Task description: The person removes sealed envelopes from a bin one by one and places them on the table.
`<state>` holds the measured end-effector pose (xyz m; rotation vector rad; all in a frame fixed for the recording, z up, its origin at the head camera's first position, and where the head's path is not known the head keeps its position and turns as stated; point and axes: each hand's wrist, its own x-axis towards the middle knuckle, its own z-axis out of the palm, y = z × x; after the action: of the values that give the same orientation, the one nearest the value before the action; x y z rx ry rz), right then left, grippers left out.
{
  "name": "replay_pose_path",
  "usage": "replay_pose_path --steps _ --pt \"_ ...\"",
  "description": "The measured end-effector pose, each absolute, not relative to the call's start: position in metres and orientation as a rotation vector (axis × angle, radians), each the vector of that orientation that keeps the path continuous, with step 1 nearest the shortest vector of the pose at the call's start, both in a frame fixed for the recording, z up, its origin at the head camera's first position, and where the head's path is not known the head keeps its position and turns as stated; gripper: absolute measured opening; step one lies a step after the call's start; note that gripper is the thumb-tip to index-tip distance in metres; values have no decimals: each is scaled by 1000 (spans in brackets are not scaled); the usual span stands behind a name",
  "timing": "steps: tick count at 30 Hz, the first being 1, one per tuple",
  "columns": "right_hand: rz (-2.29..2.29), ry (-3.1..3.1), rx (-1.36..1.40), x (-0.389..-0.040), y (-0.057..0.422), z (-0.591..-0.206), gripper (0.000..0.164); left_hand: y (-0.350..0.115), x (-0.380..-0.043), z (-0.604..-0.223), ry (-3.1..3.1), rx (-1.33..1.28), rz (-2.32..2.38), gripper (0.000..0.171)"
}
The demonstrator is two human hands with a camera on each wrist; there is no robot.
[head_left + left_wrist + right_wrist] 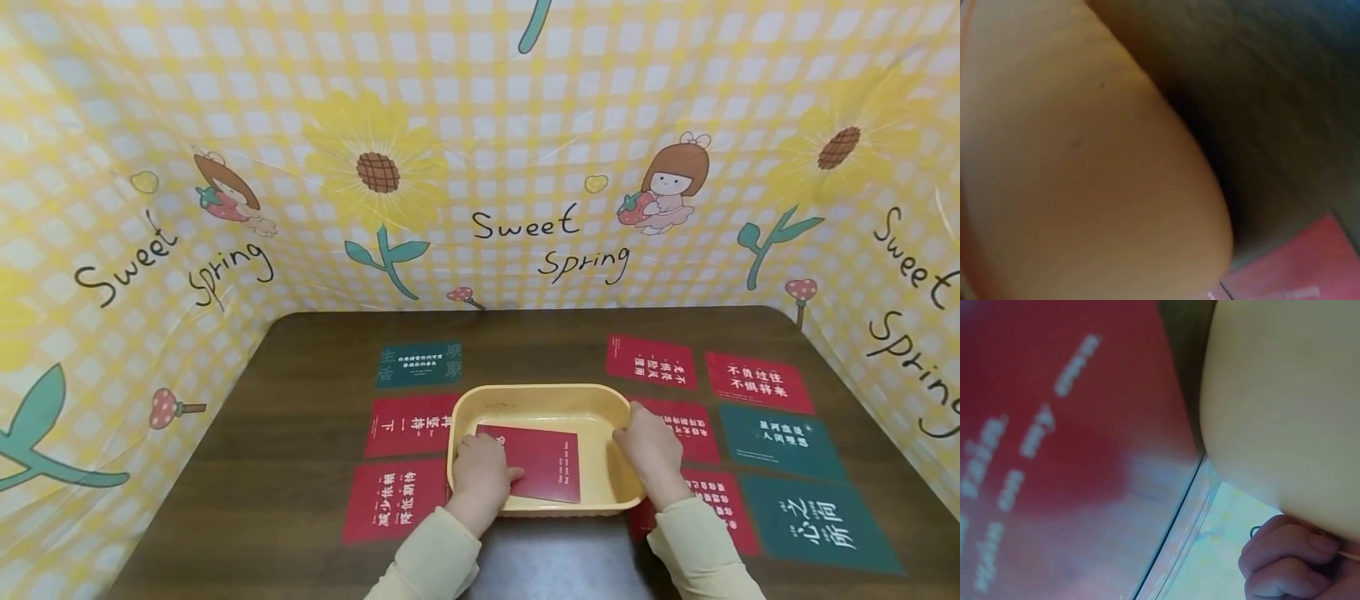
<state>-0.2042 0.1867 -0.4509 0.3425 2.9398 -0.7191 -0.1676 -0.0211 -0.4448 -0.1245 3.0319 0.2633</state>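
A pale yellow plastic basin (543, 390) sits in the middle of the dark table, with red cards (543, 462) lying stacked inside it. My left hand (480, 475) grips the basin's left rim, its thumb reaching inside over the card's edge. At the opposite end my right hand (651, 450) holds the right rim, thumb inside. In the right wrist view, curled fingers (1285, 559) of that hand show at the basin's edge, beside a red card with white lettering (1072, 412). The basin's outer wall (1097, 175) fills much of the left wrist view.
On the left of the table (300, 400) lie a green card (419, 365) and two red cards, one partly behind the basin. Several red and green cards (783, 444) lie in columns on the right. A yellow checked cloth (480, 125) surrounds the table's back and sides.
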Motion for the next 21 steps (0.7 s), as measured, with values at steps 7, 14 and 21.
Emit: replay_pose_path --steps 7,14,21 --pt "-713 2928 346 -204 187 -450 41 -13 -171 -447 3045 -128 -28 75" --pt "-700 2922 341 -204 187 -450 44 -12 -175 -444 2988 -200 47 81" --pt "-700 2929 332 -205 188 -452 44 -13 -177 -446 2959 -209 72 80"
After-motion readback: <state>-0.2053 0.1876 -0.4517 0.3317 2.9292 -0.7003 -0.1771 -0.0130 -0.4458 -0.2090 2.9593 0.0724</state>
